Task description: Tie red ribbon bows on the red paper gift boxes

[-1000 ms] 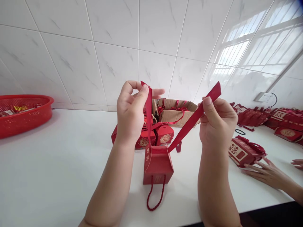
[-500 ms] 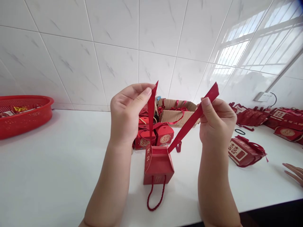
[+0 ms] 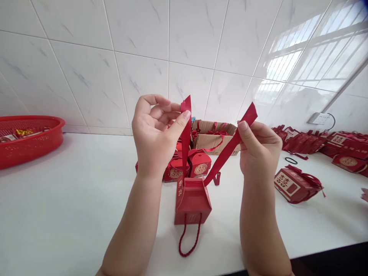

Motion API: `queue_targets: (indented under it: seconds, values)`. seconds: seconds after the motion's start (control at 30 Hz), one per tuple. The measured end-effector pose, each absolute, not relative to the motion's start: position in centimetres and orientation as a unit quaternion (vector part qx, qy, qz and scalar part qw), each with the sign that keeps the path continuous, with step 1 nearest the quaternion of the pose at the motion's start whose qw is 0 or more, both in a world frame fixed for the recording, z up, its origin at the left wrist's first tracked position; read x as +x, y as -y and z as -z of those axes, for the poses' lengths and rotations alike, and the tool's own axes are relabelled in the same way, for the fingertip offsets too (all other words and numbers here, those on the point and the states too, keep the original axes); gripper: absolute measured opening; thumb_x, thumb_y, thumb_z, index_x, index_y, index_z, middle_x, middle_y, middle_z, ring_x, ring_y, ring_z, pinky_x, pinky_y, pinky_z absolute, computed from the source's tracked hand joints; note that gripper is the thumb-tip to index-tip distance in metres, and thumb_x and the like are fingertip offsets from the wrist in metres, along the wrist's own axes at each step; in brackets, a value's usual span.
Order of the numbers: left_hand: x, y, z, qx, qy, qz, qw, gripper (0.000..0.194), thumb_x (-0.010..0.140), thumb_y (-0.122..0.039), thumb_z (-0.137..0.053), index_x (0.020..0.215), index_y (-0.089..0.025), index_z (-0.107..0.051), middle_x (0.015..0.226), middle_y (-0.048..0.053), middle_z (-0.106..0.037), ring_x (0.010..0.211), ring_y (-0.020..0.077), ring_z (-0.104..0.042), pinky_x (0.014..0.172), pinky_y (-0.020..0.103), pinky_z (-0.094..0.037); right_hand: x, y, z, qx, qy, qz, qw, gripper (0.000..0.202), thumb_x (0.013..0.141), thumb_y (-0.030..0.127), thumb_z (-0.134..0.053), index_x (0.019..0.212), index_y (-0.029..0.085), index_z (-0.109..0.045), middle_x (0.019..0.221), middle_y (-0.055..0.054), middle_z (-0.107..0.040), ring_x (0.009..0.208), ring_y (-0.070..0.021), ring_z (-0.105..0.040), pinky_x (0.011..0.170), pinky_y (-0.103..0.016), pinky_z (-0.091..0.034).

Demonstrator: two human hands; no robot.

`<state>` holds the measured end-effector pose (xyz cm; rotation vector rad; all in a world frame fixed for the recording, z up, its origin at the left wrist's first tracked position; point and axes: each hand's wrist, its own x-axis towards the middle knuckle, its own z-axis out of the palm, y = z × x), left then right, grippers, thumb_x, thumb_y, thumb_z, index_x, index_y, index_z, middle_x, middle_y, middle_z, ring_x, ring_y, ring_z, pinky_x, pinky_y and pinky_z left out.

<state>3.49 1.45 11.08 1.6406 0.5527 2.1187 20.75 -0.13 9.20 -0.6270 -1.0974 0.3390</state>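
A small red gift box (image 3: pixel 193 201) stands upright on the white table in front of me, its rope handle hanging down on the near side. Two ends of a red ribbon (image 3: pixel 222 157) rise from the top of the box. My left hand (image 3: pixel 158 130) pinches one end between thumb and fingers, above and left of the box. The other end is gripped in my right hand (image 3: pixel 258 145), above and to the right. Both lengths are held up and spread in a V.
Behind the box are several red boxes (image 3: pixel 199 164) and a cardboard carton (image 3: pixel 214 141) of ribbons. A red plastic basket (image 3: pixel 31 147) stands far left. To the right lie a ribbon-tied box (image 3: pixel 297 186), a black ring (image 3: pixel 291 160) and more red boxes (image 3: pixel 349 161).
My right hand has moved slightly left and down with its ribbon end. My left fingers have shifted on theirs, turning the ribbon flatter. The other person's hand at far right has mostly left view.
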Motion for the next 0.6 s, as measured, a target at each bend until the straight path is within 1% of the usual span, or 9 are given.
queue_targets:
  seconds: [0.1,0.27,0.4,0.6]
  values:
    - [3.38,-1.62,-11.01,0.596,-0.183,-0.753,0.210,0.028,0.074,-0.024,-0.074,0.090,-0.024,-0.050,0.083,-0.003,-0.066,0.085,0.0144,-0.068,0.076,0.028,-0.056,20.79,0.36,-9.27,-0.306,0.510,-0.166,0.786,0.015,0.069,0.037,-0.076,0.070,0.022,-0.071,0.066,0.002,-0.066,0.064,-0.0152,-0.064,0.056,-0.031,-0.053]
    - [3.12,-1.54,-11.10,0.604,-0.177,-0.742,0.232,0.030,0.073,-0.028,-0.074,0.091,-0.024,-0.050,0.082,-0.002,-0.067,0.087,0.0157,-0.068,0.076,0.029,-0.057,20.96,0.92,-9.46,-0.303,0.527,-0.194,0.770,0.009,0.074,0.036,-0.072,0.073,0.027,-0.071,0.074,0.001,-0.070,0.070,-0.0176,-0.067,0.064,-0.036,-0.056]
    - [3.15,-1.60,-11.10,0.599,-0.174,-0.740,0.251,0.032,0.072,-0.029,-0.075,0.092,-0.024,-0.050,0.083,-0.002,-0.068,0.087,0.0159,-0.068,0.077,0.029,-0.057,21.14,1.08,-9.45,-0.290,0.529,-0.177,0.777,0.004,0.077,0.033,-0.071,0.075,0.029,-0.071,0.076,0.002,-0.070,0.072,-0.0171,-0.066,0.068,-0.036,-0.056]
    - [3.54,-1.74,-10.97,0.597,-0.163,-0.740,0.263,0.036,0.073,-0.031,-0.075,0.097,-0.025,-0.050,0.085,-0.002,-0.067,0.089,0.0179,-0.068,0.080,0.032,-0.056,21.04,1.11,-9.34,-0.273,0.544,-0.159,0.777,0.005,0.080,0.033,-0.067,0.077,0.030,-0.069,0.078,0.002,-0.069,0.077,-0.0184,-0.067,0.069,-0.037,-0.054]
